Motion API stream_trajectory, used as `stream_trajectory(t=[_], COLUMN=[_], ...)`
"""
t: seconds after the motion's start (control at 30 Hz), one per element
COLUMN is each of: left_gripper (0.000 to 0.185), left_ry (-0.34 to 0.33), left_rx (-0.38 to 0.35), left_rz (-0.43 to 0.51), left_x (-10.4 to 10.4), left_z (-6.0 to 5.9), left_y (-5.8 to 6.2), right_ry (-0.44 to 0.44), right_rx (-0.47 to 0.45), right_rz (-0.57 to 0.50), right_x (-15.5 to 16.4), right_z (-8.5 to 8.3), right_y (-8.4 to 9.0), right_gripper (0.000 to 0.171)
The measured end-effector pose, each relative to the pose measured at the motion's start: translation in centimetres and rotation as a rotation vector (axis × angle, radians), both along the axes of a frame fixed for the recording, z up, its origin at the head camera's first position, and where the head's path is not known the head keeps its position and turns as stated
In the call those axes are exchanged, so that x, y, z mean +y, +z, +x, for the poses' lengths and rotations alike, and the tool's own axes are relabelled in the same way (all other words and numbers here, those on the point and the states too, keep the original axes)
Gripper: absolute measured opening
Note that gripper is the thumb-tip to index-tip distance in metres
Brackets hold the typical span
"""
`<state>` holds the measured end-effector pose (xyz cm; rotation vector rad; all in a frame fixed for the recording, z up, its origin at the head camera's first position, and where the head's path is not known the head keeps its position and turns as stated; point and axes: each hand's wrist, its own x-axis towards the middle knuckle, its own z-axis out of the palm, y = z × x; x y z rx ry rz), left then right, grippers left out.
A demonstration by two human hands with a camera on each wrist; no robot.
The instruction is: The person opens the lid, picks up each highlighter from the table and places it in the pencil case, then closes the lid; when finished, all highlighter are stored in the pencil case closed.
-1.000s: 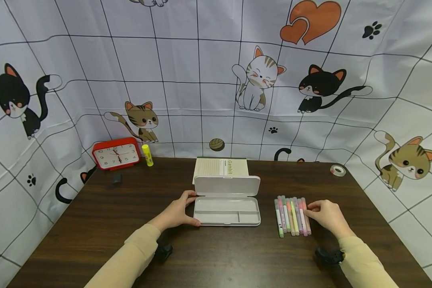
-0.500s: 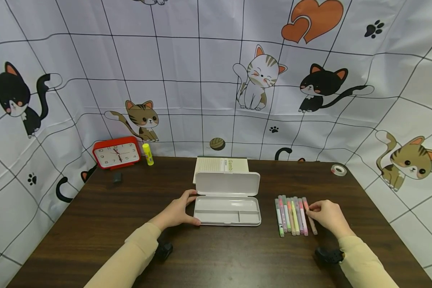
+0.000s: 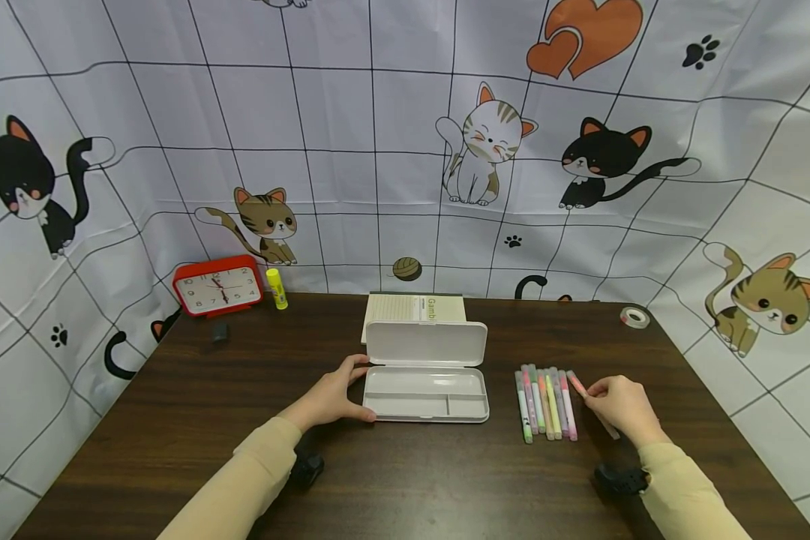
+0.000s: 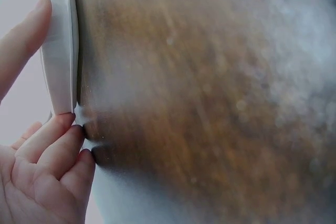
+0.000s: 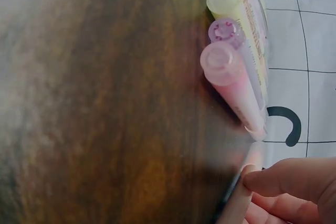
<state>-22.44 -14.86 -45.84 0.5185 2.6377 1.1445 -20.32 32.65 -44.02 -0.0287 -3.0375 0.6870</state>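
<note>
A white pencil case point(image 3: 425, 394) lies with its lid point(image 3: 427, 343) up on the dark table. My left hand point(image 3: 334, 395) grips its left end, thumb at the front corner and fingers toward the back; the left wrist view shows the thumb point(image 4: 26, 40) along the case wall. To the right, several pastel markers point(image 3: 545, 403) lie side by side in a row. My right hand point(image 3: 622, 405) pinches a coral-capped marker point(image 3: 577, 383), slanted away from the row's right end. Its middle is hidden behind the fingers. Inside the case, a long compartment and smaller front ones show.
Behind the case lies a notepad point(image 3: 412, 308) marked "Gambit". A red clock point(image 3: 218, 286), a yellow glue stick point(image 3: 277, 289) and a small dark block point(image 3: 220, 333) stand at the back left. A tape roll point(image 3: 634, 318) sits at the back right, before a cat-print curtain point(image 3: 337, 112).
The coral-capped marker has come away from the row's right end and swung to a slant, its lower end moving right with my right hand. The left hand stays on the case.
</note>
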Motion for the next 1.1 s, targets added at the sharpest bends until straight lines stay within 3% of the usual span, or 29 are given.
stream_trajectory(t=[0.3, 0.47, 0.83, 1.1], left_gripper=[0.098, 0.099, 0.100, 0.101], left_ry=[0.024, 0.026, 0.023, 0.031], left_rx=[-0.007, -0.008, -0.014, -0.015], left_rz=[0.008, 0.004, 0.007, 0.014], left_x=[0.0, 0.0, 0.0, 0.1], left_z=[-0.1, 0.0, 0.0, 0.1], left_y=[-0.1, 0.0, 0.1, 0.1], right_ry=[-0.039, -0.019, 0.112, 0.213], right_rx=[0.103, 0.168, 0.246, 0.231], right_rz=[-0.036, -0.039, -0.015, -0.020], right_x=[0.0, -0.5, -3.9, -6.7], right_z=[0.3, 0.4, 0.2, -0.3], right_y=[0.5, 0.9, 2.3, 2.7], right_gripper=[0.014, 0.012, 0.007, 0.007])
